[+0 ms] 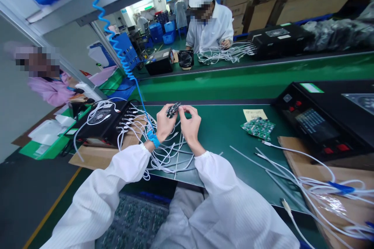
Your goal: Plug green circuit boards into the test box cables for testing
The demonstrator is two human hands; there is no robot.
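My left hand (165,121) is closed around several small circuit boards (173,110), dark with metal parts sticking out at the top. A blue wrist strap (153,139) circles the left wrist. Thumb and forefinger of my right hand (189,121) meet in a pinch at the right edge of the boards; whether a board or something smaller lies between them is too small to make out. White cables (163,159) lie tangled on the green bench under both hands. To the right, a pile of green circuit boards (258,128) rests beside a yellow paper note (254,114).
A black tester (101,124) with many plugged white cables stands left, another black box with a screen (317,120) right. A coiled blue cord (117,46) hangs at left. One co-worker (210,27) sits opposite, another (46,85) at left. A tray of boards (131,218) lies below the bench.
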